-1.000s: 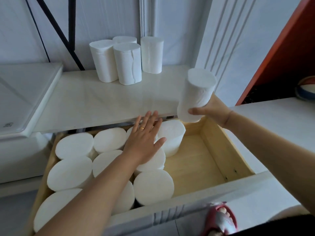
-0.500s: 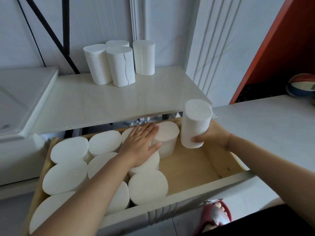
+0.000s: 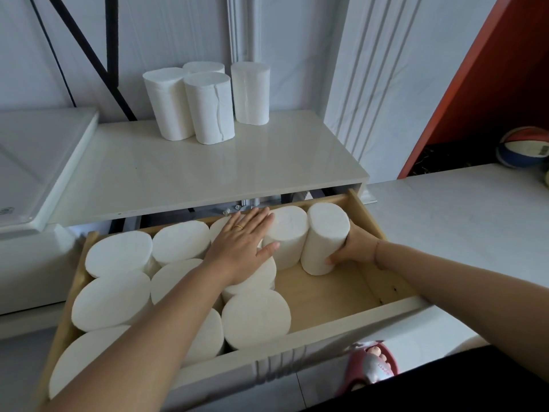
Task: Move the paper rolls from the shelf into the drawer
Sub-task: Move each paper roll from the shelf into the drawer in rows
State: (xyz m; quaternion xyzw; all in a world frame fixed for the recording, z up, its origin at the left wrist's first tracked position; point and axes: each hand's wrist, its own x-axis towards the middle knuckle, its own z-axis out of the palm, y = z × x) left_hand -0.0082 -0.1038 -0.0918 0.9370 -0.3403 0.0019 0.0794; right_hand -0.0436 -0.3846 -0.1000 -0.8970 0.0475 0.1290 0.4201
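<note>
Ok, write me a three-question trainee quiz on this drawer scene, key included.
1. True or false: the right hand grips an upright roll inside the drawer.
2. How many rolls stand on the shelf? A two, B four, C six.
3. Fill in: the left hand lies ____ (flat or curled) on the packed rolls.
Key: 1 true; 2 B; 3 flat.

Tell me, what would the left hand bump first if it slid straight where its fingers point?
The left hand would probably meet the drawer's back wall first, or the metal fitting behind it under the shelf; depth is unclear.
</note>
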